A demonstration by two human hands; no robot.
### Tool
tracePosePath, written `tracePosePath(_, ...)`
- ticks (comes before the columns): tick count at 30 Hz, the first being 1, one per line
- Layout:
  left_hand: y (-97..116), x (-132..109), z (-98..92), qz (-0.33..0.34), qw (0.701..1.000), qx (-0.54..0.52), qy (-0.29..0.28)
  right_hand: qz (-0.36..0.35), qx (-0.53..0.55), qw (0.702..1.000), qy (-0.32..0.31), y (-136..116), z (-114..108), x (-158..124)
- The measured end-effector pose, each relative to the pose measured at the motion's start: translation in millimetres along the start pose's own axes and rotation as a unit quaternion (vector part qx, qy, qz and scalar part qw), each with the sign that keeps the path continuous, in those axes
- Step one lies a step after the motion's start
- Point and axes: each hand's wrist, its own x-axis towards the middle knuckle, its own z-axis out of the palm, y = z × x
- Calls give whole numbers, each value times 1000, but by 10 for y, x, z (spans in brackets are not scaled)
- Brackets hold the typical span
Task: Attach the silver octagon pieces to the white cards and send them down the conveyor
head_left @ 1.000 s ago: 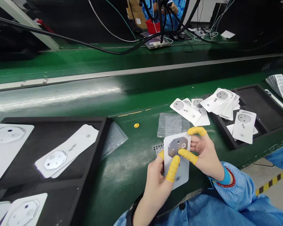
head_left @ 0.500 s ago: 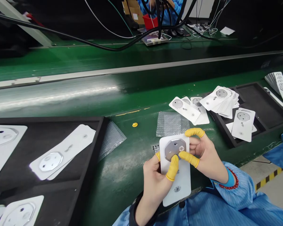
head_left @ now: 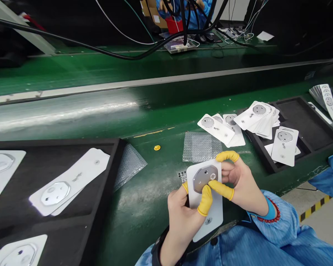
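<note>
Between my two hands is a white rounded panel with a grey octagonal plate near its top end. My left hand, with yellow finger cots, grips the panel's left side, its thumb lying on the face just below the plate. My right hand holds the upper right edge, index finger at the top corner and thumb tip pressed on the plate's lower edge. Whether something small sits under the thumbs is hidden. Just left of the panel, a small sheet with black dots lies on the green surface.
Black trays with white panels stand at left and right. Loose panels lie beyond my hands, beside bubble wrap. A yellow finger cot rests on the bench. Black cables hang across the back, where another person's sleeve shows.
My left thumb has slid slightly lower and right on the panel, closer under the right thumb. Both hands keep their hold. The whole view has shifted slightly.
</note>
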Motion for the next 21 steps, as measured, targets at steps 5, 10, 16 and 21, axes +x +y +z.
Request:
tracePosePath(5,-13,-32,-18,41,998,36,-17,-1,11,1000,-8,-2,-4,-7)
tracePosePath(10,-7,-44,-16,68,995,72,-15,-20,-4,1000,-2,-4,14,-28)
tracePosePath(16,-51,-56,-45,39,997,37,-49,-13,-23,1000,16,-23,5,-29)
tracePosePath(21,-115,-45,-91,-20,994,-52,-95,-10,-22,1000,14,-47,-4,-14)
